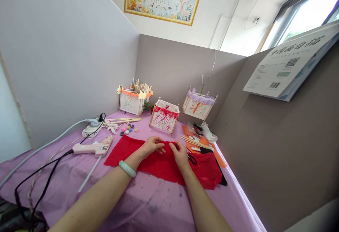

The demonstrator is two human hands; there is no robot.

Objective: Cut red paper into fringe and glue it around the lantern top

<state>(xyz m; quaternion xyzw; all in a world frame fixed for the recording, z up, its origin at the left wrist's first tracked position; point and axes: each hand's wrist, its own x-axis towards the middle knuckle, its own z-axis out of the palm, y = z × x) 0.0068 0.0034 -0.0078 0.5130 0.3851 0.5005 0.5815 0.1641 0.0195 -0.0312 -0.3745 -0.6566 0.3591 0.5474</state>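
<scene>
A long strip of red cloth (156, 168) lies spread across the table in front of me. My left hand (153, 145) pinches the far edge of the cloth near its middle, with a pale green bangle (127, 168) on that wrist. Close beside it, my right hand (179, 153) grips the same edge between thumb and forefinger. Black-handled scissors (192, 159) rest by the right hand, partly hidden. Just beyond the hands stands a small paper lantern (164, 118) with wooden sticks at its corners and a red fringe along its top.
A pink glue gun (95, 148) lies at left, its cord trailing past a power strip (92, 129). Small paint pots (127, 131) sit behind the cloth. A stick-filled box (131, 102) and a purple-fringed lantern (199, 105) stand farther back. Wooden sticks (197, 143) lie on orange sheets at right.
</scene>
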